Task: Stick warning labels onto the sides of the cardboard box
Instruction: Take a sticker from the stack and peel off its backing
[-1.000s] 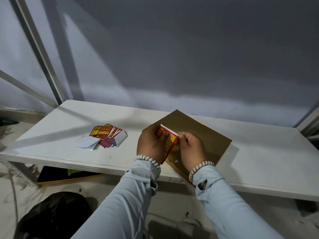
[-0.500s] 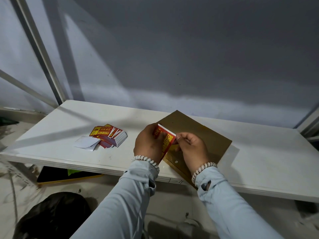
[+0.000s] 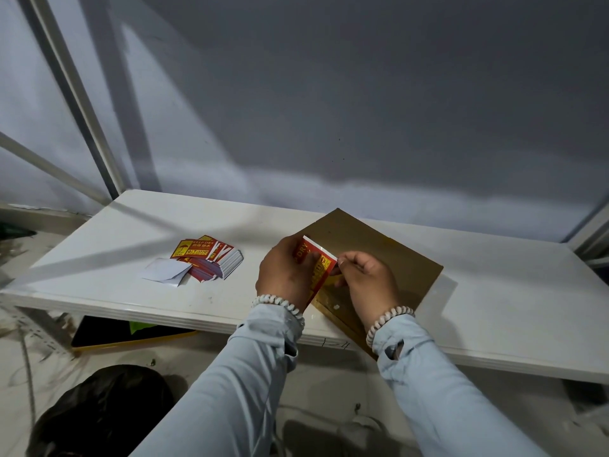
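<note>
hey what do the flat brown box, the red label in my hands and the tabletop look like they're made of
Flat brown box: looks like matte cardboard, dull brown, thin edge. Red label, held by the left hand and the right hand: probably glossy printed sticker paper, with a white underside showing at its top edge. Tabletop: smooth white surface with a faint sheen; painted metal or laminate, cannot tell which.

A white table (image 3: pixel 494 318) stood against a plain grey wall (image 3: pixel 362 94), which was brighter in a band just above the tabletop. White metal frame bars (image 3: pixel 75 103) rose at the left. Beneath, the pale floor (image 3: pixel 39 354) held a dark bag (image 3: pixel 99 413) and a black, yellow-edged board (image 3: pixel 108 334).
</note>
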